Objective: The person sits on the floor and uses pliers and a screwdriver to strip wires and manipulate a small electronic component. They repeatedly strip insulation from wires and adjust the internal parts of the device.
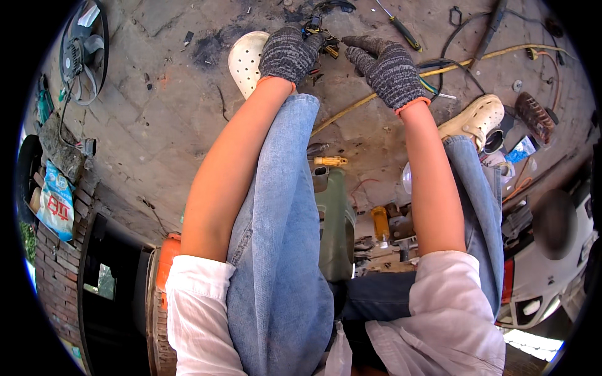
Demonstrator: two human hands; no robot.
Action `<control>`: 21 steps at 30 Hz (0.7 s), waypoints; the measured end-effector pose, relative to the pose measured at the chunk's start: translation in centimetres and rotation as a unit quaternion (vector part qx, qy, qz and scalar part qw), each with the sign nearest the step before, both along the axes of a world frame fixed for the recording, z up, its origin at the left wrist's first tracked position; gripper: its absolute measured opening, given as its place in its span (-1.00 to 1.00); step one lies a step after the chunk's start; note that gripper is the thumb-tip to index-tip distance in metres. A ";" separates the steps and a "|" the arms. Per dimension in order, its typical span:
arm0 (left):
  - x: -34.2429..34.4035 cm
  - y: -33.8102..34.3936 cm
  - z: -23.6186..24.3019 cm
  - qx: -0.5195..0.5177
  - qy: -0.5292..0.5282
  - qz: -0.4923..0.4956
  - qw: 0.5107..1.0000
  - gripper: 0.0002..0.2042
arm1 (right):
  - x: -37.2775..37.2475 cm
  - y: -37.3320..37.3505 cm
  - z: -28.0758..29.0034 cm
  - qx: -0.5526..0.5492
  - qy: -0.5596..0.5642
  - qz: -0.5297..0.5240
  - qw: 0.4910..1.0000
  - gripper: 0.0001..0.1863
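Both of my hands wear dark grey knit gloves with orange cuffs. My left hand is closed on a small dark bundle of wires and connectors, just above the ground beside my left white clog. Part of the bundle is hidden by the glove. To its right, my right hand has its index finger stretched toward the bundle and its thumb apart. I see nothing held in it. A screwdriver with a dark and yellow handle lies beyond the right hand.
A yellow hose and black cables cross the ground. Between my legs stand a green plastic can and an amber bottle. Far left are a fan and a blue-white bag. A white vehicle is at right.
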State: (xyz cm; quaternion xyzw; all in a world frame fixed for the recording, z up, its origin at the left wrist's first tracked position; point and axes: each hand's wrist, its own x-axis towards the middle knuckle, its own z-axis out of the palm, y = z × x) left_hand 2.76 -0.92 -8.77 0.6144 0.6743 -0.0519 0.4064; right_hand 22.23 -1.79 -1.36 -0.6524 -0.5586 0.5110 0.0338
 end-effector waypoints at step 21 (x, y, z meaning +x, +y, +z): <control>3.4 7.6 8.1 0.313 -0.008 -0.217 0.925 -0.37 | 5.5 1.9 1.1 0.107 0.036 0.258 0.960 -0.70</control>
